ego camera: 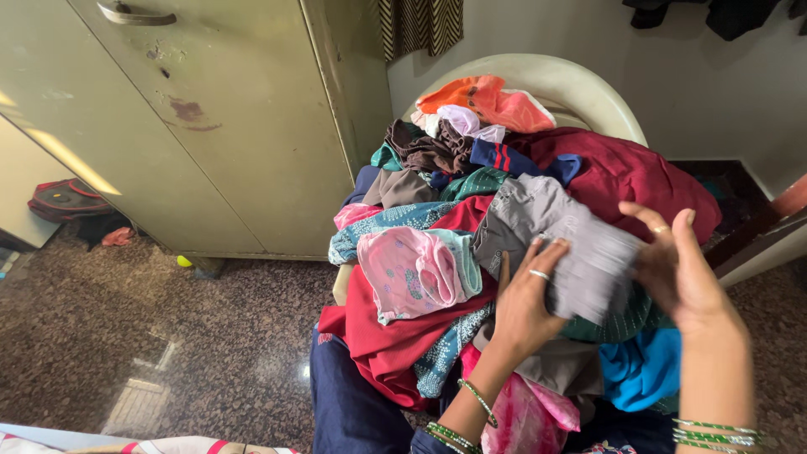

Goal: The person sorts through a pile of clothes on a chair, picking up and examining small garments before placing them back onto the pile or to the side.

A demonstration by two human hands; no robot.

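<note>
A grey garment [559, 231] lies on top of a heap of clothes piled on a cream plastic chair [580, 88]. My left hand [525, 298] presses on the garment's near left side, fingers spread, a ring on one finger. My right hand [685, 269] grips its right end, which looks blurred. Green bangles show on both wrists. Around the grey garment lie a dark red cloth [626, 172], a pink piece [412, 273], teal patterned fabric [382, 223], a blue piece [643, 370] and an orange item [483, 97] at the top.
An olive metal cupboard [218, 126] stands to the left of the chair. A dark bag [67, 200] rests on the speckled stone floor [126, 328] at far left. A small yellow-green ball [184, 261] lies by the cupboard's base. Dark clothes hang on the wall above.
</note>
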